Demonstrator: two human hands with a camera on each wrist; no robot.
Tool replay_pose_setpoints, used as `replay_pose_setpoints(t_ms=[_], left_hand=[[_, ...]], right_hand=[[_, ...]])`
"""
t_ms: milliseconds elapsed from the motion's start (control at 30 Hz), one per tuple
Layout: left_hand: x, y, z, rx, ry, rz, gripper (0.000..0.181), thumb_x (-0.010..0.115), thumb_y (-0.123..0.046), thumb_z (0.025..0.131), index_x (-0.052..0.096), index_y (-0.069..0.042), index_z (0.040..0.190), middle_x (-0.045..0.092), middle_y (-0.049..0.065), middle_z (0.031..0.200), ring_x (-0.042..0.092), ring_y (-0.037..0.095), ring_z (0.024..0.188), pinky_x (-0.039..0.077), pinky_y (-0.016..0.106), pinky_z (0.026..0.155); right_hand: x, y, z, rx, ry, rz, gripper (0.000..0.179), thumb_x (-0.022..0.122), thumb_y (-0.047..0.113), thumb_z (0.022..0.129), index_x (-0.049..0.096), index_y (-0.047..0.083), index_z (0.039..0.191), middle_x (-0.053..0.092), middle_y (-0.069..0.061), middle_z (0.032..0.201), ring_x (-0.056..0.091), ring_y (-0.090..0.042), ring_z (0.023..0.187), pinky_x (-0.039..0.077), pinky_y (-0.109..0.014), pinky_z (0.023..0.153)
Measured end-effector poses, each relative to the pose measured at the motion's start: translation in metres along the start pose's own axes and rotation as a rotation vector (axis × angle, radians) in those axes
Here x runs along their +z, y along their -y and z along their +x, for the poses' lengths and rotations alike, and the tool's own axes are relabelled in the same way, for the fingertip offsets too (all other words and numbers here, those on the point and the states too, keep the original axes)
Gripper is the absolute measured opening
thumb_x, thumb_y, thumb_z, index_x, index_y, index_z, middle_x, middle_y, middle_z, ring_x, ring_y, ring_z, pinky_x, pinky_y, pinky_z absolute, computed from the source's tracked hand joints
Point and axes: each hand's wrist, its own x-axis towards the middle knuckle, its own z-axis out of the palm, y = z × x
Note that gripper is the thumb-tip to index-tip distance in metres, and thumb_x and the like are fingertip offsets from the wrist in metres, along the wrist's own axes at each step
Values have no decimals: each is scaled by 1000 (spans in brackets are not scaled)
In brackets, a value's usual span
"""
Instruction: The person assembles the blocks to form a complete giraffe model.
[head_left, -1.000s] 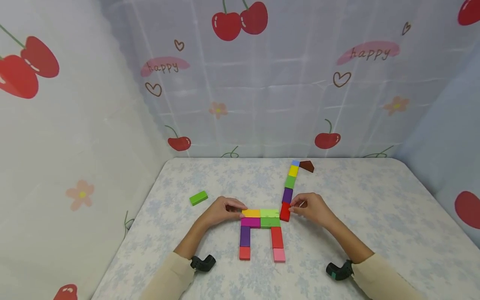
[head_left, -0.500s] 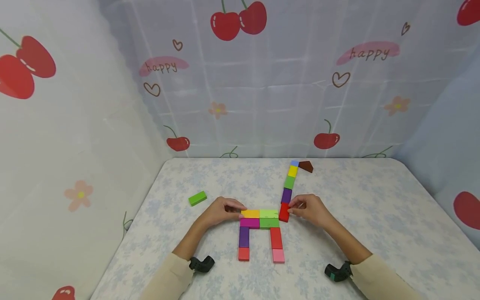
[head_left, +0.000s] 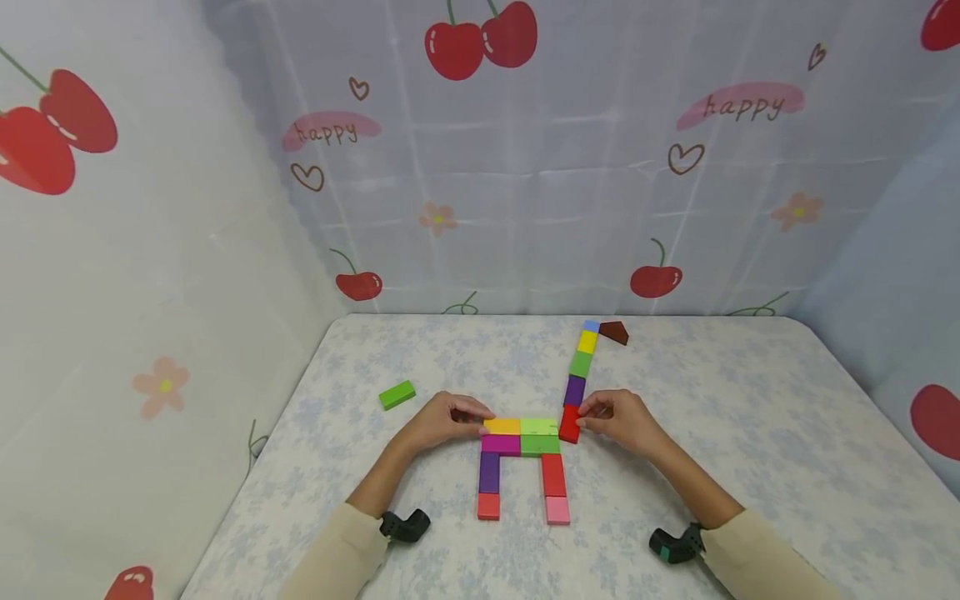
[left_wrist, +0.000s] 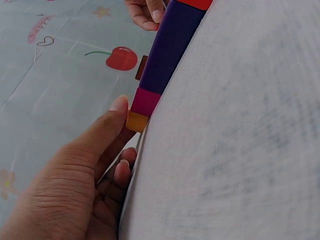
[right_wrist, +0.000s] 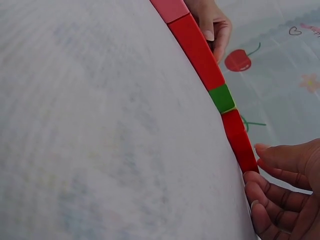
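On the table lies a flat figure of coloured wooden blocks. Its body is a yellow-orange block [head_left: 502, 427], a light green block [head_left: 538, 427], a magenta block [head_left: 501, 445] and a green block [head_left: 540, 445]. My left hand [head_left: 445, 422] holds the left end of the yellow-orange block between thumb and index finger. The thumb and fingers of my right hand [head_left: 621, 419] grip the right side of a red block [head_left: 569, 423], at the foot of a slanting row beside the body. Above it come a purple block [head_left: 574, 390] and several smaller ones.
A loose green block [head_left: 397, 395] lies to the left of the figure. A brown block [head_left: 614, 332] ends the slanting row at the back. Two legs stretch toward me: a purple block [head_left: 489, 472] and a longer red block [head_left: 553, 475], each with a short block below.
Both hands stay almost in place. The right hand's fingers have shifted very slightly on the red block; the other blocks lie as before.
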Motion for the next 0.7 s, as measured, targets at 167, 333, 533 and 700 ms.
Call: replay_pose_setpoints(t_ms=[167,333,533,700], left_hand=[[-5,-9,0,-51,1,42,24,79,-17,90,80,-15,114,75,-1,112,66,13,90,53,26,73],[-23,-19,-2,-42,-59,138,23,79,-22,92,80,-16,113,75,-2,111,63,14,85,52,27,68],[-58,-23,-16,-64,-186,211,25,80,-21,90,79,-13,114,75,3,112,62,17,86,52,29,68],[-81,-20,-29,-126,-275,250,32,80,-24,90,78,-13,119,71,-4,124,64,23,100,53,33,78]], right_hand=[[1,1,0,-11,-1,-10,7,79,10,88,74,9,93,69,1,82,61,-18,73,52,-28,62],[1,2,2,-17,-8,-18,6,79,9,89,74,10,93,69,1,82,61,-18,73,52,-28,62],[2,1,1,-9,-4,-20,6,78,9,89,74,10,93,69,1,82,61,-18,73,52,-28,62],[3,0,0,2,-11,-18,5,78,9,89,74,10,93,69,1,82,60,-18,74,52,-28,63]])
